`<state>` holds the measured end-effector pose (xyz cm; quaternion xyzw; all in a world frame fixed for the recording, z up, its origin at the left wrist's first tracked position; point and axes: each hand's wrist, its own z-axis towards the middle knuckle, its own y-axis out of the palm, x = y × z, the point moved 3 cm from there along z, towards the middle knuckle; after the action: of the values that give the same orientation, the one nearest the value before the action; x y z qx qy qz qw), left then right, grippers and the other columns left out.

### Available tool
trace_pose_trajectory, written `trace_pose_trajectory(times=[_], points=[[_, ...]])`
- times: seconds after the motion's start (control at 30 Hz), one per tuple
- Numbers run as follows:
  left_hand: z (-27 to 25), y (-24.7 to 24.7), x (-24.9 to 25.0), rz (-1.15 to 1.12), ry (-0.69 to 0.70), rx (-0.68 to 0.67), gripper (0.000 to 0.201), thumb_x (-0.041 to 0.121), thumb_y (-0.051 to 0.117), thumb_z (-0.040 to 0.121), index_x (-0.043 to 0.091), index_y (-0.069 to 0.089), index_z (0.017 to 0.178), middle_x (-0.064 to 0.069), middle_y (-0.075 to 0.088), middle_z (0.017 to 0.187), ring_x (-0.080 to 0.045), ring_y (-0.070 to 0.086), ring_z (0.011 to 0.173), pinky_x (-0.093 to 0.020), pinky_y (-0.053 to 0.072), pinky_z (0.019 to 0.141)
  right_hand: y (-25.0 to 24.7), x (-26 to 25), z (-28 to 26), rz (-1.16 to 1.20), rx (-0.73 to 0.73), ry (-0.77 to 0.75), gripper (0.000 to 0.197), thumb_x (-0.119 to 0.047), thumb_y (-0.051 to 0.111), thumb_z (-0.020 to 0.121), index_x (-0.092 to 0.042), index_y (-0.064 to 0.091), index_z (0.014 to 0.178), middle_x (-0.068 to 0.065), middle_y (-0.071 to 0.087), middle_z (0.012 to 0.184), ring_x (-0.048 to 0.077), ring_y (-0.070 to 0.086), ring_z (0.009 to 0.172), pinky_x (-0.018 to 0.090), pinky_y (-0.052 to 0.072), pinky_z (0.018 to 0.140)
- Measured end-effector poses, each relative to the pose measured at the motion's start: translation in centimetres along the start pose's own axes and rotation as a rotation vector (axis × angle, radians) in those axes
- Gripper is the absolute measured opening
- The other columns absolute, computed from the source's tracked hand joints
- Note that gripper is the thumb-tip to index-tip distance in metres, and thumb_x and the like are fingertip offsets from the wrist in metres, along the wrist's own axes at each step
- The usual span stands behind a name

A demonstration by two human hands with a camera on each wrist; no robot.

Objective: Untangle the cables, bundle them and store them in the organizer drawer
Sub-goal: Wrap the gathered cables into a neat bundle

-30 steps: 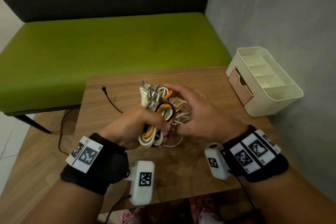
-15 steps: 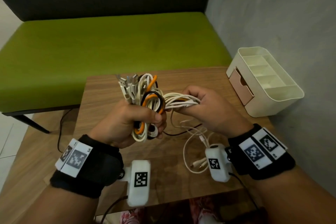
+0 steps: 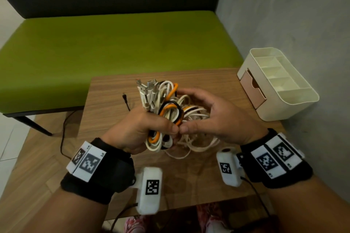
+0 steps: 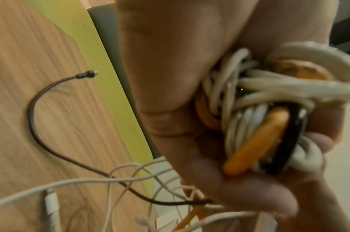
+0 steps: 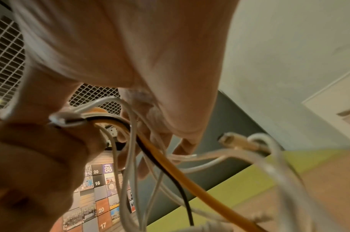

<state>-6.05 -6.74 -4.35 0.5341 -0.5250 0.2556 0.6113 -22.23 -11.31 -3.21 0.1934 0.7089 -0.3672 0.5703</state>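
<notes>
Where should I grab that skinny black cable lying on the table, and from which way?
Probably the black cable just behind its plug, pinched from above. That end lies flat and free on the table; its other end runs into the tangle near the left hand.

Cable bundle (image 3: 166,111): white, orange and black cords looped into a thick wad, held above the middle of the tabletop; plug ends stick up at its top left, loose white loops hang to the wood below. 1 thin black cable (image 3: 126,101) trails toward the left edge. Cream organizer (image 3: 295,108) at the right edge, far corner; its pink drawer (image 3: 252,89) is closed.
</notes>
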Motion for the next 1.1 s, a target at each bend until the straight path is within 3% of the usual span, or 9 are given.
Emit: trace_pose_trajectory(times=[0.1,0.23,0.33,0.5,0.57,0.7,0.87,1.0,1.1], points=[[0.1,-0.4,0.1,0.005,0.021,0.023,0.016,0.009,0.068,0.055,0.011,0.071,0.071,-0.010,0.060,0.062,-0.024,0.058,0.055,-0.035,0.049,0.057,0.7,0.1,0.2,0.094,0.048,-0.025,0.042,-0.032,0.076,0.073,-0.021,0.062,0.111,-0.009,0.072,0.095,0.007,0.069,0.087,0.026,0.055,0.075],[0.2,-1.2,0.2,-0.078,0.066,0.114,0.022,0.009,0.068,0.054,0.000,0.060,0.073,-0.012,0.052,0.058,-0.026,0.053,0.054,-0.034,0.050,0.055,1.6,-0.1,0.5,0.060,0.130,-0.061,0.027,-0.044,0.065,0.081,-0.024,0.062,0.100,-0.016,0.063,0.065,0.000,0.055,0.056,0.022,0.044,0.054],[0.4,-0.8,0.3,-0.178,0.149,0.125,0.009,0.010,0.063,0.060,0.008,0.058,0.068,-0.007,0.048,0.059,-0.021,0.051,0.057,-0.033,0.049,0.056,1.7,-0.3,0.7,0.031,0.161,-0.075,0.026,-0.042,0.058,0.088,-0.024,0.062,0.107,-0.026,0.062,0.066,-0.006,0.058,0.062,0.010,0.040,0.058],[0.8,-0.4,-0.1,-0.358,0.210,0.148,0.013,0.011,0.069,0.058,0.016,0.057,0.057,0.001,0.048,0.060,-0.013,0.052,0.061,-0.027,0.049,0.062,2.3,-0.3,0.8,-0.140,0.330,-0.140,0.042,-0.044,0.049,0.095,-0.026,0.055,0.133,-0.023,0.064,0.108,-0.011,0.058,0.102,0.004,0.040,0.081],[1.2,-0.6,-0.6,-0.318,0.191,0.212,0.011,0.006,0.067,0.061,0.014,0.059,0.060,-0.002,0.051,0.062,-0.015,0.054,0.061,-0.028,0.049,0.061,2.4,0.0,0.6,-0.113,0.429,-0.118,0.036,-0.035,0.051,0.100,-0.027,0.056,0.134,-0.020,0.064,0.102,-0.010,0.058,0.094,0.003,0.040,0.078],[2.2,-0.8,-1.6,0.018,0.154,0.395,0.013,0.002,0.065,0.065,0.015,0.068,0.067,-0.010,0.060,0.065,-0.020,0.056,0.056,-0.031,0.044,0.059,1.8,0.8,0.8,0.094,0.575,-0.015,0.024,-0.026,0.054,0.100,-0.031,0.064,0.121,-0.009,0.058,0.068,0.001,0.054,0.063,0.014,0.043,0.062],[3.0,1.0,-2.0,0.127,0.201,0.393,0.026,0.001,0.067,0.066,0.019,0.075,0.082,-0.002,0.071,0.081,-0.017,0.065,0.077,-0.038,0.052,0.072,1.8,0.9,1.3,0.346,0.654,0.026,0.021,-0.014,0.056,0.099,-0.030,0.069,0.098,-0.004,0.074,0.083,0.014,0.069,0.083,0.035,0.054,0.081],[3.4,1.4,-2.6,0.150,0.194,0.386,0.025,0.002,0.071,0.064,0.013,0.072,0.087,-0.009,0.070,0.083,-0.024,0.064,0.079,-0.046,0.050,0.073,2.0,1.3,1.6,0.426,0.683,0.067,0.018,-0.035,0.057,0.084,-0.036,0.072,0.096,0.003,0.075,0.101,0.023,0.070,0.100,0.052,0.052,0.096],[3.5,2.1,-2.8,0.179,0.179,0.336,0.030,0.001,0.071,0.065,0.002,0.069,0.095,-0.017,0.070,0.090,-0.029,0.066,0.083,-0.048,0.052,0.075,2.1,0.6,1.3,0.500,0.572,0.042,0.056,-0.061,0.064,0.078,-0.019,0.072,0.114,0.002,0.071,0.120,0.014,0.063,0.119,0.042,0.044,0.109]])
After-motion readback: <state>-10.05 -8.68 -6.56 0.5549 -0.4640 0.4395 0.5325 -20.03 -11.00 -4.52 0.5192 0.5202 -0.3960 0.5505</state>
